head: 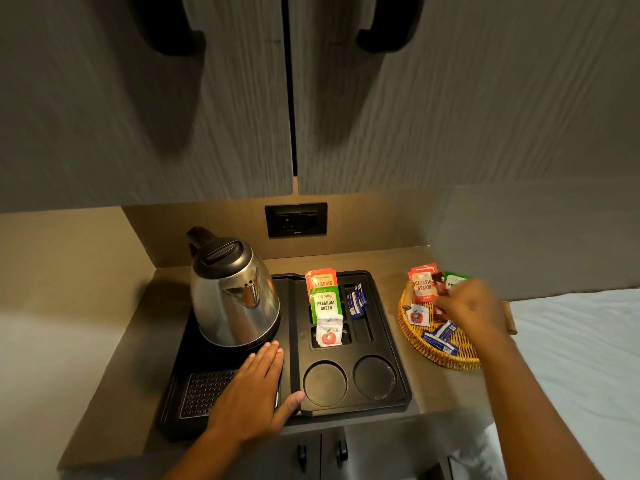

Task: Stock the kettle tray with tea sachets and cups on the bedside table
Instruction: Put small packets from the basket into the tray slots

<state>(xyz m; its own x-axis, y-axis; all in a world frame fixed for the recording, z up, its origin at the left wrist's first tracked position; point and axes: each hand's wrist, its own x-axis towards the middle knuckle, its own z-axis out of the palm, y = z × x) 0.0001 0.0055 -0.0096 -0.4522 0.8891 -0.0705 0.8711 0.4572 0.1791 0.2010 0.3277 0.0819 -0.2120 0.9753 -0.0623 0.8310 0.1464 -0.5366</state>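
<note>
right hand [467,306], blurred, grip unclear, over wicker basket [436,355] at right; tea sachets [423,284]: light, thin, slippery, best pinched by an edge; left hand [252,386] flat on kettle tray [391,344].

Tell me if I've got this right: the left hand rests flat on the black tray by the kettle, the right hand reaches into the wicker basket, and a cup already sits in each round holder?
Not quite. The head view shows both round holders on the black tray bare, without cups. The rest holds: the left hand lies flat beside the kettle, and the right hand reaches into the wicker basket.
</note>
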